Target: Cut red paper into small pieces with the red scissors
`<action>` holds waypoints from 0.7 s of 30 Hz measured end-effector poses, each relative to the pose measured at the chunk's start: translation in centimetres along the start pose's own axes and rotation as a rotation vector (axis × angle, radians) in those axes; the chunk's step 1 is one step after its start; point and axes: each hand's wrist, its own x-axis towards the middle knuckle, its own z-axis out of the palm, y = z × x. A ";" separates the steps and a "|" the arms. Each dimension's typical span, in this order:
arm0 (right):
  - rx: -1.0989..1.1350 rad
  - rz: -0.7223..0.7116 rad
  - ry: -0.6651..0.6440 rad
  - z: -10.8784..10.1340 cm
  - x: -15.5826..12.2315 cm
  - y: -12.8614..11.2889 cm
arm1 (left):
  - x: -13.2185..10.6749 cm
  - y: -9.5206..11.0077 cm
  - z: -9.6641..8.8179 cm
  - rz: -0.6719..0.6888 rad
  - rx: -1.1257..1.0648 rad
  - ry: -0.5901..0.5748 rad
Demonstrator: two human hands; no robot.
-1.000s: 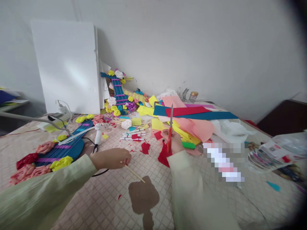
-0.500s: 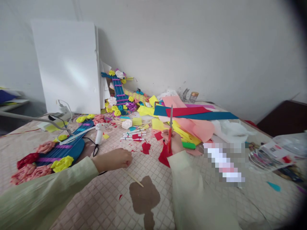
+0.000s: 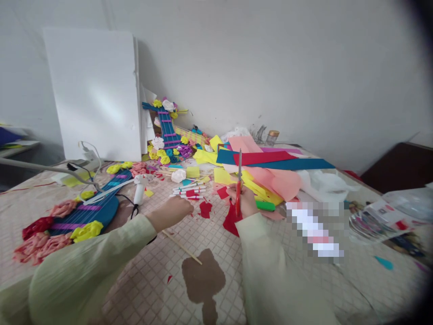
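My right hand (image 3: 246,201) is closed round red-handled scissors (image 3: 239,183), whose blades point straight up. Under it lies a piece of red paper (image 3: 231,220). My left hand (image 3: 173,211) reaches forward over the table with its fingers curled down, and nothing shows in them. It is close to a small red paper scrap (image 3: 204,209) and a few markers (image 3: 188,190). A thin wooden stick (image 3: 182,247) lies on the tablecloth behind that hand, free of it.
A blue guitar-shaped craft with paper flowers (image 3: 88,210) lies at the left, with a white glue gun (image 3: 138,188) beside it. Another guitar craft (image 3: 167,128) leans on the wall by a white foam board (image 3: 94,90). Coloured paper sheets (image 3: 274,174) pile up behind the scissors.
My left hand has let go of the wooden stick, which now lies on the table, and has moved forward and right towards the red scraps. The right hand with the scissors has barely moved.
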 end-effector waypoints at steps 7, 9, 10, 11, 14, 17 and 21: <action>0.001 0.005 0.015 0.0 -0.1 -0.2 | 1.6 0.9 -0.3 0.029 -0.078 0.064; 0.001 0.010 0.014 0.1 0.0 0.0 | 1.9 1.3 -0.1 0.116 -0.138 0.082; 0.001 0.012 0.013 0.1 0.0 0.0 | 2.0 1.5 0.0 0.152 -0.160 0.094; 0.000 0.013 0.013 0.1 0.1 0.1 | 2.2 1.7 0.2 0.175 -0.170 0.106; -0.001 0.012 0.016 0.0 0.2 0.2 | 2.8 2.0 0.8 0.172 -0.133 0.116; -0.001 0.006 0.020 0.0 0.2 0.2 | 3.3 2.1 1.0 0.131 -0.100 0.119; -0.004 -0.006 0.023 -0.1 0.2 0.1 | 3.4 2.1 0.7 0.069 -0.092 0.146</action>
